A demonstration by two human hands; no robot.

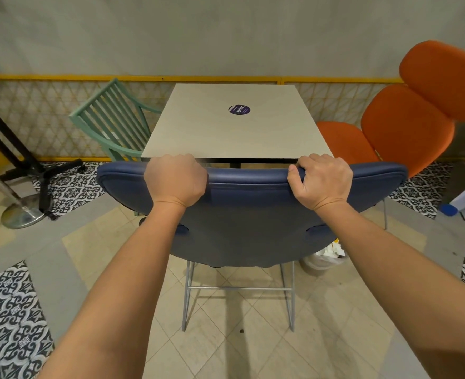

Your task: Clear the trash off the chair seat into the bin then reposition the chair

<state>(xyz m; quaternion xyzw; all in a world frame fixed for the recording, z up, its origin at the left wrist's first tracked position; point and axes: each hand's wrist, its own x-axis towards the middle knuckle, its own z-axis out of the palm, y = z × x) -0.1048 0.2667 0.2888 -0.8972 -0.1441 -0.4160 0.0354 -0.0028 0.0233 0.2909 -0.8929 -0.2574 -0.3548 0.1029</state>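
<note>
Tiled floor point(239, 351) w/ a pale table point(234, 132) at frame centre, and we've got the blue chair point(250, 214) mid-frame just below it, left hand point(175, 180) & right hand point(321, 180) both curled tight over its top edge, bin point(314, 266) w/ white trash point(334, 250) peeking out lower right.

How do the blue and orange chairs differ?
The left hand and right hand grip the blue chair by its backrest top; the orange chair is untouched. Blue chair stands at the table's near end, orange chair at its right side. Orange chair's back has two lobes, blue chair's one. Both upholstered.
</note>
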